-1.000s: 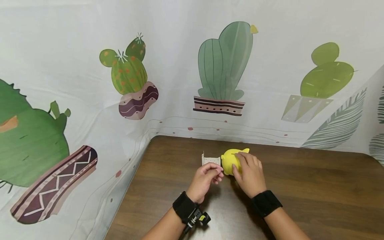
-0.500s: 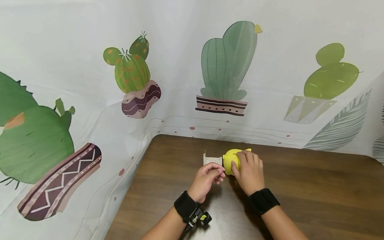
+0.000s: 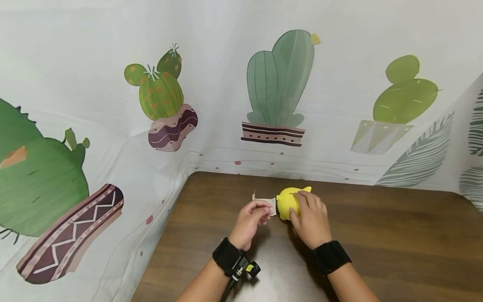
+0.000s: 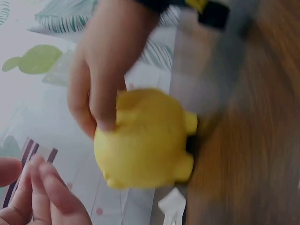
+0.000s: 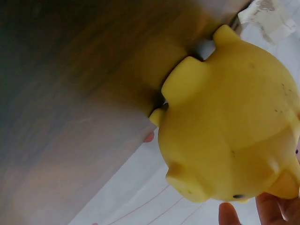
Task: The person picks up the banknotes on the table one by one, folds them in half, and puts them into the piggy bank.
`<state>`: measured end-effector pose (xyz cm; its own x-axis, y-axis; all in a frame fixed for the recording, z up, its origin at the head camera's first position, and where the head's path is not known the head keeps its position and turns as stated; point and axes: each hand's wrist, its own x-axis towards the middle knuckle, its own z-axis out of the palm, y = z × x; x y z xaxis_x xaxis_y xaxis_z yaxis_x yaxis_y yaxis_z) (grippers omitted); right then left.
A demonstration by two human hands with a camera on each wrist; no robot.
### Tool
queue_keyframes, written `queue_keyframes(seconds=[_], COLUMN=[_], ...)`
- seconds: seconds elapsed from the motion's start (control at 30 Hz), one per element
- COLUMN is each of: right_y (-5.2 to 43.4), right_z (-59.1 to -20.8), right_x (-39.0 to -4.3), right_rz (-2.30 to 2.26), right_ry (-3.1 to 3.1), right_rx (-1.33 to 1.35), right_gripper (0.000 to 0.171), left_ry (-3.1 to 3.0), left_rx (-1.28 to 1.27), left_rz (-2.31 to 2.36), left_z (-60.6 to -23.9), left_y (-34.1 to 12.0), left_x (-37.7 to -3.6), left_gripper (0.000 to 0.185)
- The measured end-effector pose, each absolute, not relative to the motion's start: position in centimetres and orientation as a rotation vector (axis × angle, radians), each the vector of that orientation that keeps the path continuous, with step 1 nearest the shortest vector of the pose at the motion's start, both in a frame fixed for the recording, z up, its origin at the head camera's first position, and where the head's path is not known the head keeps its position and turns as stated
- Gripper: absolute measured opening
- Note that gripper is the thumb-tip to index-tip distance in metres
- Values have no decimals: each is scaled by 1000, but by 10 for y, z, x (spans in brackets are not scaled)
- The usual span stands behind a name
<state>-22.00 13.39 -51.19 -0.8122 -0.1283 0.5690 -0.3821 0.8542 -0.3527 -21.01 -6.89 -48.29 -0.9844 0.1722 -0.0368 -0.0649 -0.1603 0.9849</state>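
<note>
A yellow piggy bank (image 3: pixel 285 204) stands on the brown wooden table, a dark slot showing on its top. My right hand (image 3: pixel 312 218) holds it from the right, thumb on the near side and fingers over the back. In the left wrist view that hand (image 4: pixel 108 65) reaches down onto the piggy bank (image 4: pixel 143 145). My left hand (image 3: pixel 250 221) hovers just left of it, fingers bent and thumb near the fingertips. Nothing shows between its thumb and fingers (image 4: pixel 40 187) in the left wrist view. A pale, torn-edged piece of paper or card (image 3: pixel 272 206) lies behind the left fingers, partly hidden.
The wooden table (image 3: pixel 396 235) reaches back to a white cloth backdrop (image 3: pixel 219 84) printed with cacti. A black strap is on each wrist, and a small camera with a cable (image 3: pixel 253 268) hangs at the left one.
My left hand has drawn slightly left, away from the piggy bank, uncovering the right end of the pale piece. The right hand stays on the piggy bank. The head view shifts a little.
</note>
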Motion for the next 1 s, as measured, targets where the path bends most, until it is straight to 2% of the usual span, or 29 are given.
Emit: queue_keyframes(seconds=[0.2, 0.37, 0.77, 1.0], right_y=[136, 138, 148, 151], right_z=[-512, -512, -518, -518], right_x=[-215, -209, -205, -205], right_rz=[741, 880, 1038, 1074], right_ry=[-2484, -2434, -2286, -2276], right_rx=[365, 342, 315, 314], right_gripper=[53, 58, 52, 47], left_ry=[2280, 2369, 2281, 2270], left_rx=[67, 15, 16, 6], left_rz=[2175, 2113, 2091, 2052], left_z=[-492, -498, -513, -519], left_y=[-74, -75, -78, -78], left_x=[-217, -220, -226, -231], left_gripper=[23, 28, 45, 61])
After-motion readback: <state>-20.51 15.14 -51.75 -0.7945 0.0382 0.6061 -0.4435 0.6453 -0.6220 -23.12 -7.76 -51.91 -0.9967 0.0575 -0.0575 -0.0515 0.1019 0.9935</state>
